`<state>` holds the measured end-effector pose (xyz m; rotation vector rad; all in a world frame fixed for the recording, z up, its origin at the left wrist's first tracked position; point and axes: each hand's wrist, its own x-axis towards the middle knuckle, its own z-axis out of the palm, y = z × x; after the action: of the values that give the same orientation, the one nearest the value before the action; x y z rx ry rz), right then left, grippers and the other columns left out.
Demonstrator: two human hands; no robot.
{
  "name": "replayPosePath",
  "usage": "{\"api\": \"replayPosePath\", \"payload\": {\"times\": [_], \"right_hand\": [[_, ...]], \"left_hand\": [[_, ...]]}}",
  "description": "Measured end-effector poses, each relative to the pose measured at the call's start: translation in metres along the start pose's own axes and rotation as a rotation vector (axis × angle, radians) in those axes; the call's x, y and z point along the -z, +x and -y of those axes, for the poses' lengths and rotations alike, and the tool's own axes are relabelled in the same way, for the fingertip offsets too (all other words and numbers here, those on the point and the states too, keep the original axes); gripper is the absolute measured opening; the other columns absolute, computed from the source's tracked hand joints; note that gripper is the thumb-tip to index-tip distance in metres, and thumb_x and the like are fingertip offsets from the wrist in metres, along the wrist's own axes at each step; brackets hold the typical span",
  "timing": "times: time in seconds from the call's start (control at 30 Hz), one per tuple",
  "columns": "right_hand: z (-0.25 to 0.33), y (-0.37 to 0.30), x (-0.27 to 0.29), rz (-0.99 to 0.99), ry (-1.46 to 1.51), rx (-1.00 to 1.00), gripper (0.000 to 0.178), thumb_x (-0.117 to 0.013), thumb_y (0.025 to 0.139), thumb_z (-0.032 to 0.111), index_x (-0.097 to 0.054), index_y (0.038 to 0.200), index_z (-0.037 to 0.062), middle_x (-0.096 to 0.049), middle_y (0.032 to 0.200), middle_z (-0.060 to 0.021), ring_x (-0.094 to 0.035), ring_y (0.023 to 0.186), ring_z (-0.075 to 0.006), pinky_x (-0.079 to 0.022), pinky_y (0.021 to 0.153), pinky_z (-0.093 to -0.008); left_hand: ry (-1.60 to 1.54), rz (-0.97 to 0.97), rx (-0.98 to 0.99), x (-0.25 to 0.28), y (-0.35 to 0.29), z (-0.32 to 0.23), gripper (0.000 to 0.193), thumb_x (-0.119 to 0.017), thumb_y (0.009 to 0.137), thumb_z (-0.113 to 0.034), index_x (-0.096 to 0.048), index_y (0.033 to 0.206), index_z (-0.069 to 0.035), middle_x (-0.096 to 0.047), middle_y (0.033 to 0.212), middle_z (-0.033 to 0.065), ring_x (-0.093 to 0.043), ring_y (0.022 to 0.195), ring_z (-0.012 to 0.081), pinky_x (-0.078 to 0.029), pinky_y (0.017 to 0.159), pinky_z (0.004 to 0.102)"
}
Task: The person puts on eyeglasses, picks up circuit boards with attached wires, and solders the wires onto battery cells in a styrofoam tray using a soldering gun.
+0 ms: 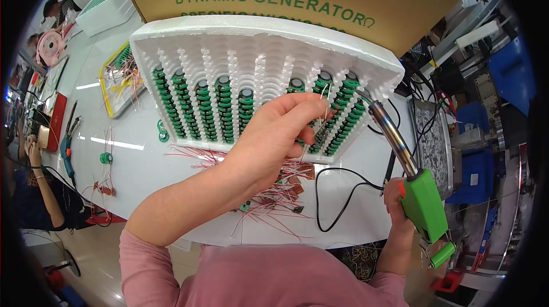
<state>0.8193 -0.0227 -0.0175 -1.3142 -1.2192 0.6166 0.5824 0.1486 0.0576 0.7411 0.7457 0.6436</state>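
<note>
Over the foam tray (171, 35), left hand (274, 135) pinches a wire; right hand (400, 204) clamps the soldering iron (420, 195) — keep its tip steady.

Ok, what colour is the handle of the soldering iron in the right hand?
Bright green, seen in the head view: the soldering iron handle in the right hand.

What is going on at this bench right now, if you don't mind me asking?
A person's left hand pinches a small part with thin wires in front of a white foam tray filled with rows of green coils. The right hand holds a green-handled soldering iron, its tip raised toward that part.
</note>
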Motion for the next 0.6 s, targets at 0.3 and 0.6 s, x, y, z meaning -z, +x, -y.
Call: {"api": "replayPosePath", "payload": {"times": [0.3, 0.6], "right_hand": [[0.002, -0.036, 0.036, -0.126, 0.179, -0.17, 0.04, -0.057, 0.071, -0.011, -0.04, 0.105, 0.0007, -0.049, 0.082, -0.0082, -0.05, 0.063, -0.0139, -0.045, 0.053, -0.0241], [-0.027, -0.065, 0.042, -0.218, 0.095, -0.005, 0.035, -0.052, 0.075, 0.004, -0.041, 0.107, -0.0049, -0.042, 0.064, -0.002, -0.041, 0.054, -0.0112, -0.036, 0.051, -0.0241]], "left_hand": [[0.441, 0.103, -0.235, -0.008, 0.015, -0.003, 0.024, -0.059, 0.083, -0.024, -0.062, 0.096, -0.004, -0.061, 0.078, 0.0001, -0.054, 0.078, 0.0055, -0.041, 0.068, 0.0188], [0.381, 0.521, -0.114, 0.041, -0.054, -0.03, 0.021, -0.059, 0.084, -0.017, -0.059, 0.096, -0.001, -0.062, 0.091, 0.006, -0.059, 0.077, 0.0103, -0.046, 0.07, 0.0217]]}}
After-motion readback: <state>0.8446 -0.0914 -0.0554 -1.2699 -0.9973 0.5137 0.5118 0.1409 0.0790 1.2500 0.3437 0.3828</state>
